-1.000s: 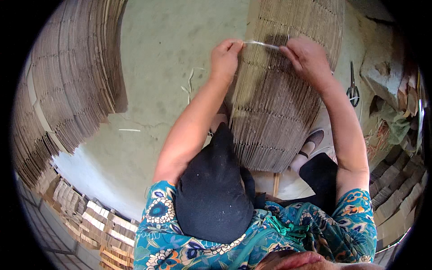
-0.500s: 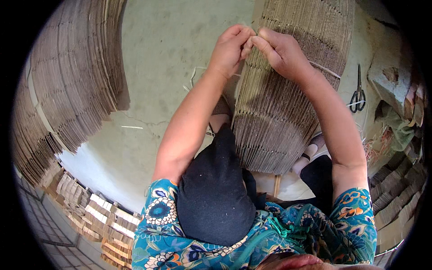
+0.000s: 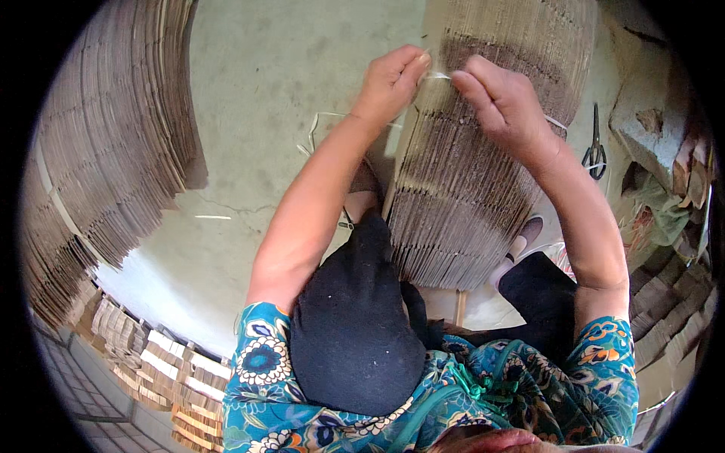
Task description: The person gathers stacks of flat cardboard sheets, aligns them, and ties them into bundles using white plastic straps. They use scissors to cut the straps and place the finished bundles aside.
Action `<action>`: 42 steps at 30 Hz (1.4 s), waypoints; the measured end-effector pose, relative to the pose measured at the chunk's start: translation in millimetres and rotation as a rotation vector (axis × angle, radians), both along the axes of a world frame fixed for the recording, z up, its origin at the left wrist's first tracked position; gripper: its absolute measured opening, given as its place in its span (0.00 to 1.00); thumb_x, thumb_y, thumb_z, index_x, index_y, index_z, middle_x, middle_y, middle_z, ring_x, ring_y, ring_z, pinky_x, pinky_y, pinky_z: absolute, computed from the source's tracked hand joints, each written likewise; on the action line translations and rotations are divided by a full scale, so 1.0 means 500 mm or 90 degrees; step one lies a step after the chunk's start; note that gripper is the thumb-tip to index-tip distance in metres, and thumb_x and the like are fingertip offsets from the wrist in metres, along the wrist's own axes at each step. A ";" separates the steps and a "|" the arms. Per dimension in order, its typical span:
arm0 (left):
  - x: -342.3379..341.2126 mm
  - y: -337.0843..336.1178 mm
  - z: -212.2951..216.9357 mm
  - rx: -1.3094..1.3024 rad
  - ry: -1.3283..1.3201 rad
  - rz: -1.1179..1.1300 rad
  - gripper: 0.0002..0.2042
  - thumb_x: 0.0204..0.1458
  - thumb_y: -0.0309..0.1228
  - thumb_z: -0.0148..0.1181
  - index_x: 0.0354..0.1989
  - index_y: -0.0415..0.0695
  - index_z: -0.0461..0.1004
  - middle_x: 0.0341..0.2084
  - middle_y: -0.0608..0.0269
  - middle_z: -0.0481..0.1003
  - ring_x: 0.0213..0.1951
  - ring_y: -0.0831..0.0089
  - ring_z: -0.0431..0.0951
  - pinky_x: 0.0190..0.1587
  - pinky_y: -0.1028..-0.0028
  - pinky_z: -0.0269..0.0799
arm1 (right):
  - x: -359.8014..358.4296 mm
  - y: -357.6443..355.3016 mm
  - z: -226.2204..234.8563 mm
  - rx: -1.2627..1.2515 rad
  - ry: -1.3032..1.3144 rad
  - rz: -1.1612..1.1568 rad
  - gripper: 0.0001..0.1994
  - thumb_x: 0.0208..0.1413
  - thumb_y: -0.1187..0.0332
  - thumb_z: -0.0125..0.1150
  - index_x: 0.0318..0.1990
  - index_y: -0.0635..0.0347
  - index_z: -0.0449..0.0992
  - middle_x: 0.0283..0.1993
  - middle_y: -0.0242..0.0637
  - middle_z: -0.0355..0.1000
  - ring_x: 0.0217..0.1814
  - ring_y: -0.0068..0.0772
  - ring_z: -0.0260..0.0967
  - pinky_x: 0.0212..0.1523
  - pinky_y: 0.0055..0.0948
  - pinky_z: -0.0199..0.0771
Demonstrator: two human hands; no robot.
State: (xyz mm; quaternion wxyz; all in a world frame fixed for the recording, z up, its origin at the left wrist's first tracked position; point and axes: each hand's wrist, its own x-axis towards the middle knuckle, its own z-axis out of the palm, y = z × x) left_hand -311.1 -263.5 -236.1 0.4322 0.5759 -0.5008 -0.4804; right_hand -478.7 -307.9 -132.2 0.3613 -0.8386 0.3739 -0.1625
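A long stack of grey-brown cardboard pieces [image 3: 461, 189] stands on edge between my legs, running away from me. Over its left edge, a short length of white strap [image 3: 438, 75] stretches between my two hands. My left hand [image 3: 389, 81] is closed in a pinch on one side of it, just beyond the stack's left side. My right hand [image 3: 502, 102] pinches the other side above the stack's top; its fingertips are slightly blurred. More white strap shows on the stack right of my right wrist, and a loose loop hangs beside my left forearm.
Black-handled scissors [image 3: 595, 155] lie on the floor right of the stack. A tall curved stack of cardboard [image 3: 121, 113] bound with a white strap stands at the left. A scrap of strap [image 3: 213, 217] lies on the floor. Green sacking [image 3: 668, 223] and more cardboard are at the right.
My hands have moved apart, the right one going right and slightly nearer. White strap now shows taut between them. The view has shifted slightly.
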 end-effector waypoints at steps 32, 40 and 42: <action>0.003 0.037 0.062 -0.105 -0.026 0.159 0.05 0.54 0.28 0.55 0.32 0.41 0.74 0.24 0.67 0.70 0.28 0.76 0.68 0.31 0.77 0.64 | 0.053 -0.003 -0.094 -0.020 0.023 -0.154 0.11 0.49 0.61 0.55 0.29 0.58 0.77 0.28 0.44 0.73 0.33 0.50 0.71 0.34 0.43 0.71; 0.013 0.017 0.079 -0.242 -0.229 0.064 0.03 0.52 0.25 0.57 0.32 0.40 0.75 0.31 0.64 0.72 0.35 0.74 0.71 0.38 0.77 0.67 | 0.038 -0.007 -0.100 -0.007 -0.022 -0.042 0.12 0.49 0.61 0.55 0.25 0.61 0.75 0.26 0.48 0.71 0.32 0.53 0.69 0.32 0.45 0.67; 0.021 0.019 0.066 -0.147 -0.078 0.060 0.03 0.51 0.25 0.57 0.33 0.40 0.75 0.33 0.65 0.73 0.36 0.76 0.71 0.38 0.79 0.67 | 0.038 -0.007 -0.088 0.017 0.024 -0.051 0.12 0.49 0.61 0.57 0.27 0.61 0.75 0.25 0.46 0.71 0.29 0.47 0.70 0.30 0.40 0.68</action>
